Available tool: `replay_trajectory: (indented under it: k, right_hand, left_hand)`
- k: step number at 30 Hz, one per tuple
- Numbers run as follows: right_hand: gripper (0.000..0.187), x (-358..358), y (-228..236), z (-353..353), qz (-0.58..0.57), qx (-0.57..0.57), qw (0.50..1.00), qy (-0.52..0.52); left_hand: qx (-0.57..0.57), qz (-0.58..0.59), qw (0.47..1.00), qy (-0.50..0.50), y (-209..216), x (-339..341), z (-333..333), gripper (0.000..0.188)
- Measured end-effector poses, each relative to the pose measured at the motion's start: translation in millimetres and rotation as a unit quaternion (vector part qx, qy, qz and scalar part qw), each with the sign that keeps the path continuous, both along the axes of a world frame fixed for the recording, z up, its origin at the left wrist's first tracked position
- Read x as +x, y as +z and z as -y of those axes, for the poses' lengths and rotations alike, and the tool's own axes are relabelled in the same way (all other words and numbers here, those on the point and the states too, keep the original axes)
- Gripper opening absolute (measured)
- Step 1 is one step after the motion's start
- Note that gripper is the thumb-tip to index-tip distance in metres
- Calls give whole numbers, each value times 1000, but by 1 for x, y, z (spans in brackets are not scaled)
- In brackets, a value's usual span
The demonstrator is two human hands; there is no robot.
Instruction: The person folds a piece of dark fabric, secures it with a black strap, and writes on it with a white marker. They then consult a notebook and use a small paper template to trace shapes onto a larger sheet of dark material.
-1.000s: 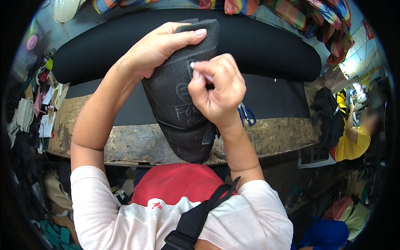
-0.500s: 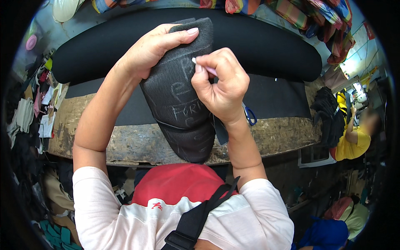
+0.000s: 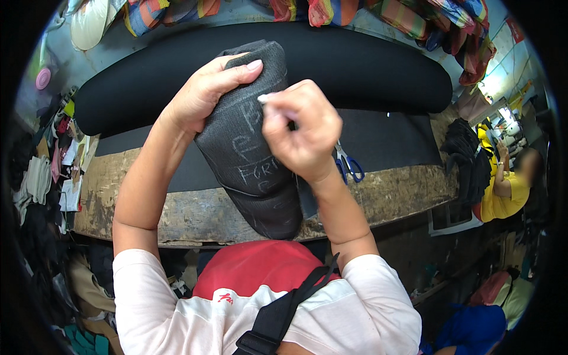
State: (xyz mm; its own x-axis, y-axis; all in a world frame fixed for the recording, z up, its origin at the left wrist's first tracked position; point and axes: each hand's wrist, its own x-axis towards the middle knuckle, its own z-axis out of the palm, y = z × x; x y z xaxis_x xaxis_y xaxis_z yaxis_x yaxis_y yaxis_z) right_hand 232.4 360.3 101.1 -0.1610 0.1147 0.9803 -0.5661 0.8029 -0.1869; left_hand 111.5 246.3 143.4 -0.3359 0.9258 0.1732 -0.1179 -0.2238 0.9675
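A thick, folded roll of dark grey ribbed fabric [image 3: 251,157] is propped up over the table edge, with light chalk letters across its near face. My left hand [image 3: 207,92] clasps the upper end, thumb on the front and fingers hidden behind. Pinched in my right hand [image 3: 305,130] is a small whitish piece of chalk [image 3: 264,99], its tip at the fabric by the uppermost letter. The right hand is slightly blurred. Blue-handled scissors [image 3: 354,169] lie just beyond my right wrist, partly hidden by it.
A long, thick black fabric roll [image 3: 367,71] spans the back of the worn wooden table [image 3: 148,216], above flat black cloth [image 3: 384,139]. Dark cloth pieces [image 3: 461,151] are stacked at the right end. Further right sits a person in yellow [image 3: 510,192]. Colourful bags [image 3: 408,26] hang above.
The chalk mark at the top of the roll has gained strokes. Both hands and the roll's upper end sit a little left and lower. More of the scissors shows.
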Motion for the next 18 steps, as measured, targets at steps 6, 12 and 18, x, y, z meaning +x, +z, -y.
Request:
replay_trajectory:
  k: [6,12,18]
  right_hand:
    - [8,-3,-3,-1,-24,-90,996,18]
    - [8,-2,-9,-4,38,1,998,52]
    - [8,-4,-11,0,46,-106,992,49]
  left_hand:
    - [20,14,1000,-1,-5,-4,2,28]
    - [36,45,998,11,-12,-7,8,31]
    - [62,77,995,-2,-18,-10,12,35]
